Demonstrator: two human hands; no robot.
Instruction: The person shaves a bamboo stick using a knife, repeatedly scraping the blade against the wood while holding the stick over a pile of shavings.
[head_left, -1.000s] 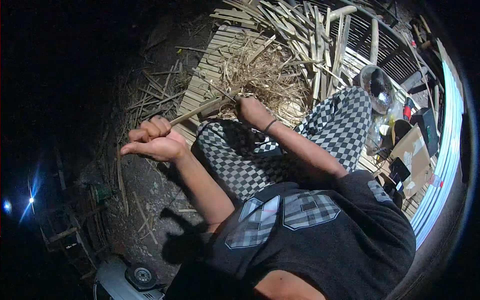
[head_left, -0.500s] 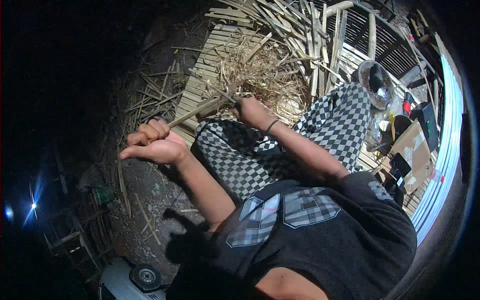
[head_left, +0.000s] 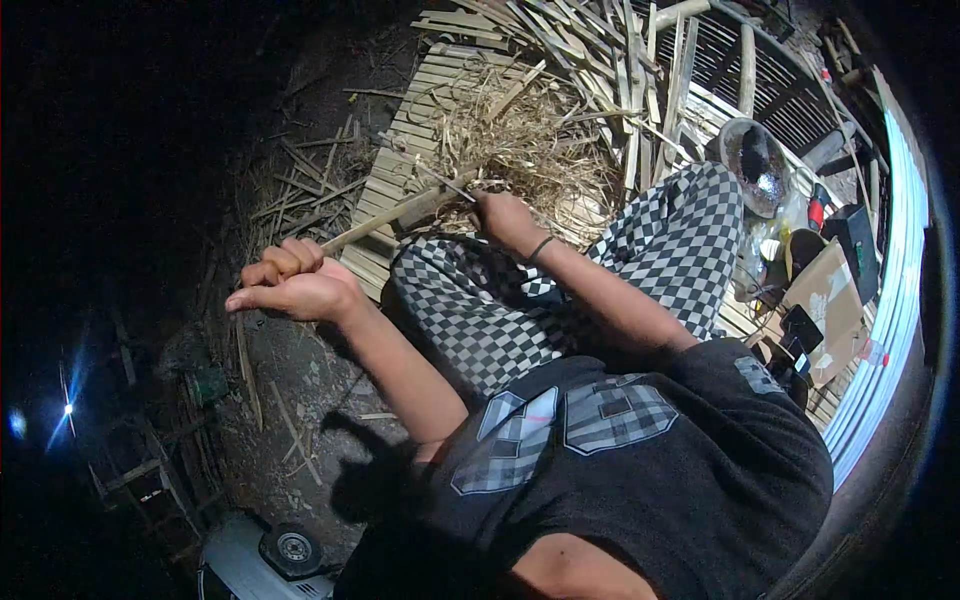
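My left hand [head_left: 303, 290] is closed round the near end of a split bamboo strip [head_left: 385, 218], which slants up to the right above the slatted bamboo platform. In my right hand [head_left: 510, 224] is the dark handle of a knife, mostly hidden by the fingers. Its narrow blade [head_left: 452, 187] crosses the strip near the far end and appears to touch it. A heap of curly bamboo shavings [head_left: 530, 130] lies just beyond both. My legs, in checkered trousers, are folded below the hands.
Many cut bamboo strips [head_left: 610, 60] are piled at the back. To the right stand a round metal pot [head_left: 752, 165], a cardboard piece [head_left: 828, 305] and pale corrugated sheets [head_left: 880, 340]. Bamboo scraps [head_left: 310, 185] litter the dark ground at left. A wheeled thing [head_left: 292, 548] sits at lower left.
My left hand has shifted slightly left, and the strip has moved with it under the blade. My right hand has barely moved.
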